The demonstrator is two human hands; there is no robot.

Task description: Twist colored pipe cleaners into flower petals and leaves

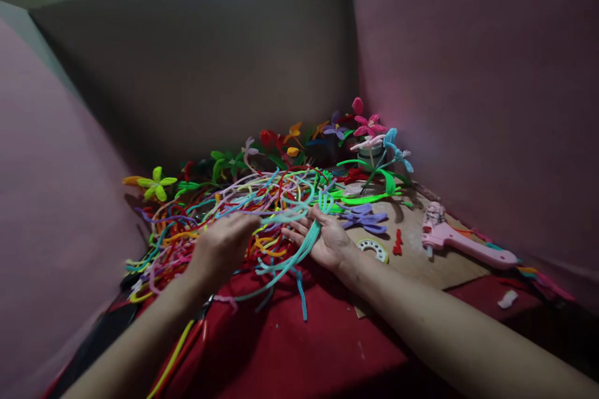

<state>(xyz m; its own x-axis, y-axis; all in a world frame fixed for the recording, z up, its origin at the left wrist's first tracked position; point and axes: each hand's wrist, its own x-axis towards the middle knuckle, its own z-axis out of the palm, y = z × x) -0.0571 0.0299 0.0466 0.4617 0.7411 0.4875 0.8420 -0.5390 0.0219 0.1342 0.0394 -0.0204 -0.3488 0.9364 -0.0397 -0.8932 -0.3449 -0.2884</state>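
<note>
A bundle of turquoise pipe cleaners (306, 248) lies across the palm of my right hand (333, 244), kept there by the thumb while the fingers stretch to the left. My left hand (222, 248) is closed, its back toward me, at the near end of a pale turquoise pipe cleaner (281, 218) that reaches over to the bundle. Its fingertips are mostly hidden and a little blurred. Beneath and behind both hands spreads a tangled heap of coloured pipe cleaners (182, 224). Lilac pipe cleaner loops (365, 219) lie just beyond my right hand.
A pink hot glue gun (461, 243) rests on a brown board (421, 274) at right, near a white tape roll (380, 250). Pliers with red and yellow handles (180, 349) lie by my left forearm. Pipe cleaner flowers (156, 186) line the back; red cloth (281, 355) covers the front.
</note>
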